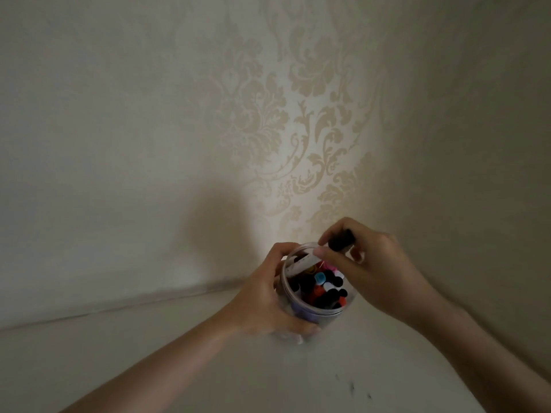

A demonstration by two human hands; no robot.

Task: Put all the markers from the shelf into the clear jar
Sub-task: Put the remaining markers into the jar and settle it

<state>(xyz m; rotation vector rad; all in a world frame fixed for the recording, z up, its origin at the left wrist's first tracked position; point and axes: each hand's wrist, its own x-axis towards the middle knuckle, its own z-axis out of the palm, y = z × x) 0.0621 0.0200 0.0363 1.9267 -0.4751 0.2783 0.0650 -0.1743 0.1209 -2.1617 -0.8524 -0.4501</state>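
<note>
Dim, soft focus; bright patch on wall (313,138), shadow left of it, wide-angle bending at edges.

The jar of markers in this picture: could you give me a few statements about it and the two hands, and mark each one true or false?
1. The left hand grips the side of the clear jar. True.
2. The jar is empty. False: it holds many markers, their black, red, blue and white caps showing at the mouth.
3. The right hand holds a marker with a dark cap, its white barrel pointing into the jar's mouth. True.
4. The jar has a lid screwed on. False: its mouth is open.
5. The wall behind the jar is plain. False: it bears a floral wallpaper pattern.
</note>
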